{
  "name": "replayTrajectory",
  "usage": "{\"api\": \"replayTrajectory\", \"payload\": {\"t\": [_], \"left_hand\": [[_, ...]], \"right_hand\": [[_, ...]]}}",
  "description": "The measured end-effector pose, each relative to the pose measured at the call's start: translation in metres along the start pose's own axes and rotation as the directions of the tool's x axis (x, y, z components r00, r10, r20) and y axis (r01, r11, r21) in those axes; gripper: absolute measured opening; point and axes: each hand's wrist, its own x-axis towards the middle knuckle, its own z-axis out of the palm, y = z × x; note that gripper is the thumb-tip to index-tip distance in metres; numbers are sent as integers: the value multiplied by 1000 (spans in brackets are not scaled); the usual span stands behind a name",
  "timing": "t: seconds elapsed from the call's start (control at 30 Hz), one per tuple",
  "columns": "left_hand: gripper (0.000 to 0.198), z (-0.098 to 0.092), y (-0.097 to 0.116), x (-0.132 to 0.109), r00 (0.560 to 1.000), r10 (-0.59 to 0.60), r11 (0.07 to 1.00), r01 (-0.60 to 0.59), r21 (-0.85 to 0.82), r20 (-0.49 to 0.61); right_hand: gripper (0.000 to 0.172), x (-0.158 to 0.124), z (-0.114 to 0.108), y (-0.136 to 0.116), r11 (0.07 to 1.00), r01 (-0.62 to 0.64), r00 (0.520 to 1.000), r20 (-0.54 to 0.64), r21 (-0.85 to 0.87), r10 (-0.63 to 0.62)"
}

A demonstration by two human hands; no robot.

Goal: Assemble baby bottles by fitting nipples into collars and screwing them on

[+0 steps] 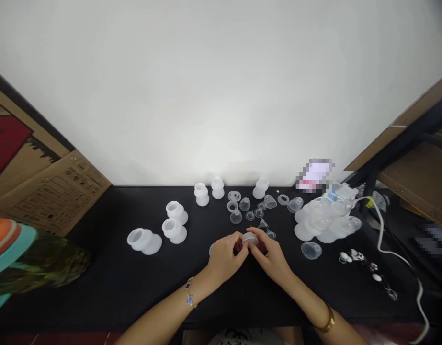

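Gold bangle (328, 320) nearest; left hand (222, 254) and right hand (270, 254) together on a translucent round piece (250, 237)

The bangle circles the right wrist, a blue-charmed bracelet (189, 292) the left. Fingertips of both hands pinch the round piece from either side, above the black surface (242, 292). Just beyond lie scattered clear domes (236, 217) and rings (228, 207). Well to the left stand three open-mouthed white containers (175, 231); rightward, dome-topped bottles (307, 225) cluster. Farther back, three more white containers stand near the pale wall (221, 96).
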Motion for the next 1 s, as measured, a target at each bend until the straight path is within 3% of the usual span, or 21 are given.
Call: {"api": "replayTrajectory", "payload": {"t": [1.0], "left_hand": [[22,0,4,-1,999,-20,1000,19,-19,-25]], "right_hand": [[18,-4,6,2,998,22,998,-56,63,-18]]}}
